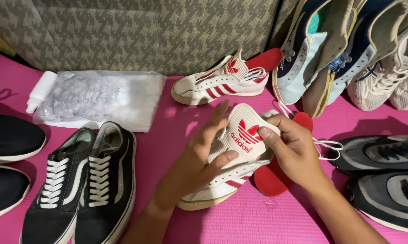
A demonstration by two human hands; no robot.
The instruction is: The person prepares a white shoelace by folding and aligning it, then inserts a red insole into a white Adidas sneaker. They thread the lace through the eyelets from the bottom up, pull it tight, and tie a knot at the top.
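Observation:
My left hand (199,156) rests on the side of a white sneaker with red stripes (222,180) lying on the pink mat, thumb pressing the tongue. My right hand (294,147) grips the sneaker's white tongue (244,131), which bears a red emblem, and pulls it up. A red insole (272,180) sticks out beneath the shoe by my right wrist. Loose white laces (328,145) trail to the right. The matching white and red sneaker (222,83) lies farther back, its red insole sticking out.
A pair of black sneakers with white laces (84,180) sits at the left, with black shoes (7,158) at the far left. A clear plastic bag (100,97) and a small white bottle (40,90) lie behind. Grey runners (384,176) sit right; high-tops (317,49) lean against the patterned cushion (136,31).

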